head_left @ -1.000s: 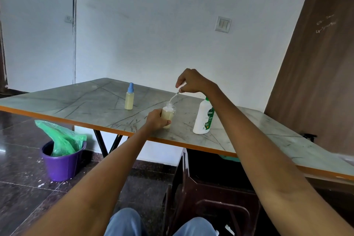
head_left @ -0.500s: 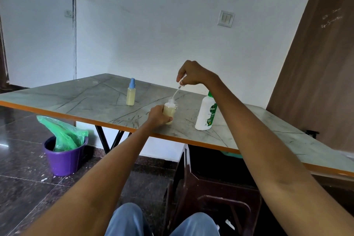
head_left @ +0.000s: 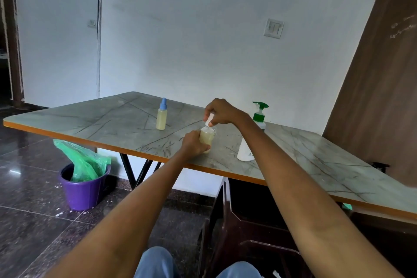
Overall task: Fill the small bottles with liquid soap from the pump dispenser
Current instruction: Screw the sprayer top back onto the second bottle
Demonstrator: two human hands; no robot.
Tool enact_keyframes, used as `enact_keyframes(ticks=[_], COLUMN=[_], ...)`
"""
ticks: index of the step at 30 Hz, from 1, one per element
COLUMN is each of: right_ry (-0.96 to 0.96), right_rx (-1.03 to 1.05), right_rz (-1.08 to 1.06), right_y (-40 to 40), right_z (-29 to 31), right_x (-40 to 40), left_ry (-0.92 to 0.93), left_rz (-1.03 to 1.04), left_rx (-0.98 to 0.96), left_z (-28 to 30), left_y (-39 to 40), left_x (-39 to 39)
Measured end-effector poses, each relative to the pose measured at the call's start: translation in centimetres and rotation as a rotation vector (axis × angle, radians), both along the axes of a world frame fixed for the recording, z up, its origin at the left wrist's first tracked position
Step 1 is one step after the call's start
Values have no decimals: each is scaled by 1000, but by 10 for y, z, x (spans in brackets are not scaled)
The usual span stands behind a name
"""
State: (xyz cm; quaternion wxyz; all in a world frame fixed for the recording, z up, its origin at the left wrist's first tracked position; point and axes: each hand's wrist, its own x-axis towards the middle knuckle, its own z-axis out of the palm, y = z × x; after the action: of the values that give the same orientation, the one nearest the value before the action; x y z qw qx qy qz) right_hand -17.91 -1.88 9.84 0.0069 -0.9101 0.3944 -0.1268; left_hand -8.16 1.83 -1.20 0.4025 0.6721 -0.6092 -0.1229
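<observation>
A small clear bottle (head_left: 207, 136) holding pale yellow soap stands near the table's front edge, and my left hand (head_left: 194, 145) grips its side. My right hand (head_left: 222, 111) pinches the bottle's white spray cap (head_left: 209, 119) right at the bottle's neck. The white pump dispenser (head_left: 247, 149) with a green pump head stands just right of them, partly hidden by my right forearm. A second small bottle (head_left: 161, 118) with a blue cap, filled with yellow soap, stands upright further back to the left.
The marble-pattern table (head_left: 112, 124) has an orange edge and black legs. A purple bucket (head_left: 82, 189) with a green plastic bag sits on the floor at the left. A dark brown plastic chair (head_left: 255, 232) stands under the table in front of me.
My right hand has come down with the spray cap, so its tube has gone into the bottle and the cap now sits at the neck. My left hand still holds the bottle.
</observation>
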Motion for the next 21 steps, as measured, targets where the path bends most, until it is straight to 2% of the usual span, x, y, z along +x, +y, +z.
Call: enact_keyframes(ticks=[11,14,17,21], right_ry=[-123,-86,-161,-185], right_rx=[24,80,182,39], right_rz=[-187,-143,-71,-124], right_y=[-15,-12,-6,-5], right_z=[-14,-3,11,7], right_x=[10,7,2,2], left_ry=[6,12,26,34], left_rz=[9,-4,0,8], left_rx=[8,10,10,7], left_z=[1,2,2,3], left_y=[2,3,3,5], left_x=[-1,0,-1,-3])
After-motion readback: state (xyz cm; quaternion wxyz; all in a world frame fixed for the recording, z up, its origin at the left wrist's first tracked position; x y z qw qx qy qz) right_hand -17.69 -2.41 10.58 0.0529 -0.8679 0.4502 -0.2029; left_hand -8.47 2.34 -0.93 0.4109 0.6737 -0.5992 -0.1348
